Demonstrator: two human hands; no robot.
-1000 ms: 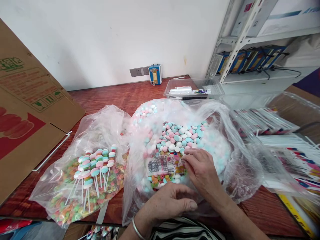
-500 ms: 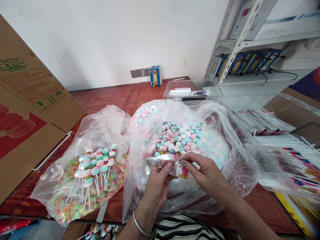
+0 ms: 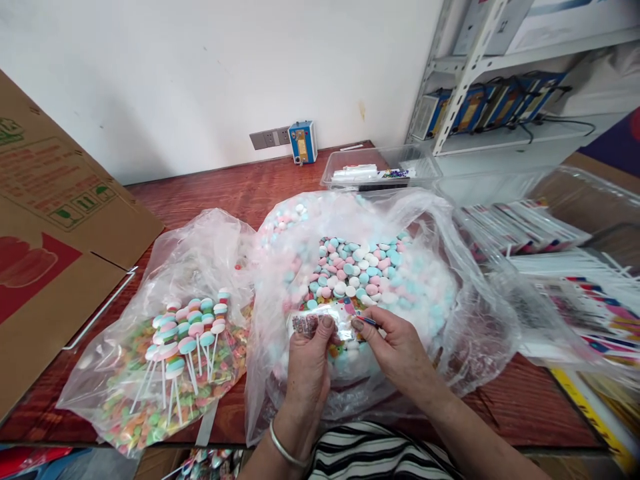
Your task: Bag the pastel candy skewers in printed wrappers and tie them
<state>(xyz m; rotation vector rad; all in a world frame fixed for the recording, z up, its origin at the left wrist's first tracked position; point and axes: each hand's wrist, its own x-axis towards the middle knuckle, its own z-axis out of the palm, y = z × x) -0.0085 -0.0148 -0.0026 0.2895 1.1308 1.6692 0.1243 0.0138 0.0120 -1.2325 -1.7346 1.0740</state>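
Observation:
Between my two hands is a small clear plastic wrapper [image 3: 344, 323] with a printed label and coloured dots. My left hand [image 3: 311, 357] pinches its left part, thumb on top. At its right end, my right hand [image 3: 393, 343] grips the edge between thumb and fingers. Both hands are over a large open plastic bag [image 3: 280, 333] filled with pink, blue and white round candies [image 3: 357, 267]. To the left, candy skewers on white sticks [image 3: 187, 333] lie on another plastic bag [image 3: 200, 247] of colourful gummy candies [image 3: 125, 400].
A cardboard box [image 3: 65, 220] stands at the left. Clear bins hold printed packets [image 3: 520, 227] and white sticks [image 3: 565, 267] at the right. Behind the candy are a clear tray [image 3: 425, 167] and a blue device [image 3: 303, 143] by the wall socket. A metal shelf [image 3: 465, 87] rises back right.
The wrapper's right end has turned between my fingers, and its dotted part is now folded or hidden by my right hand. The view has shifted slightly.

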